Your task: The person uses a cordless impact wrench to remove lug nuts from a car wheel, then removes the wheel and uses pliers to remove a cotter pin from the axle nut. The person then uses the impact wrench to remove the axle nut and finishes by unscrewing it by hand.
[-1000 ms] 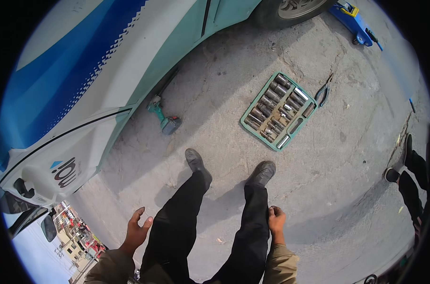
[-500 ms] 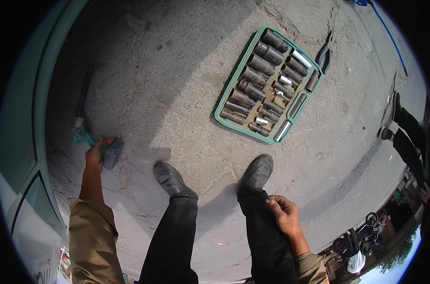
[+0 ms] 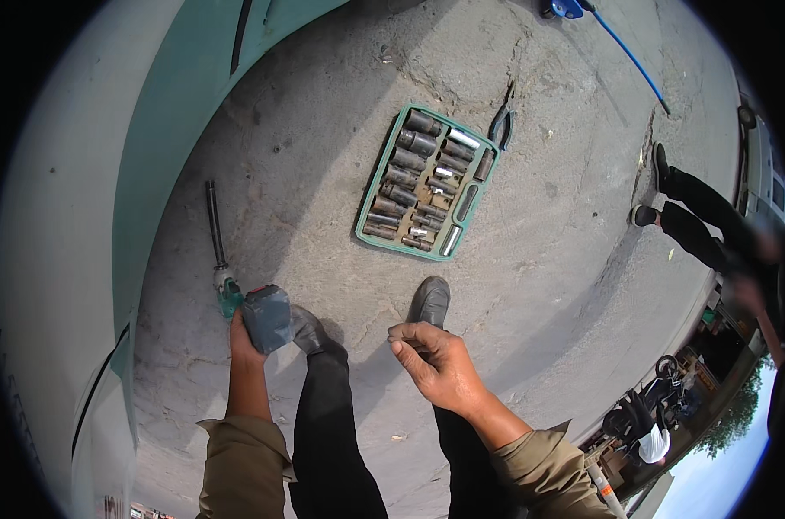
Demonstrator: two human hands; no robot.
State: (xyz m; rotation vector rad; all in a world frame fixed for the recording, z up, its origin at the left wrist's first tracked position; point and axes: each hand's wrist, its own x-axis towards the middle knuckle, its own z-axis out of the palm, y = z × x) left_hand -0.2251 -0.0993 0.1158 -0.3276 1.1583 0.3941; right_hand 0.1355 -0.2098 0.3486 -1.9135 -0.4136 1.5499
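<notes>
My left hand [image 3: 246, 339] is closed round the grip of a green cordless impact wrench [image 3: 227, 291], held low at the left with its dark battery [image 3: 269, 322] toward me. A long dark extension [image 3: 214, 221] points away from its nose. In front of my right shin, my right hand [image 3: 447, 370] is pinched, thumb against fingers; whatever it holds, if anything, is too small to make out. Ahead on the ground lies an open green socket case [image 3: 365, 238], filled with several dark and chrome sockets [image 3: 398, 194]. Dark-handled pliers [image 3: 502, 127] lie beyond its far right corner.
A green and white vehicle panel [image 3: 163, 147] curves along the left side. Another person's legs [image 3: 702, 208] stand at the right. Near the top right is a blue device [image 3: 567, 9] with a blue hose [image 3: 628, 52]. Motorcycles [image 3: 660, 394] are parked farther off at lower right.
The impact wrench in my left hand has swung right and nearer to me. My right hand, still pinched, has moved up and left. The whole view has shifted, bringing more vehicle panel in.
</notes>
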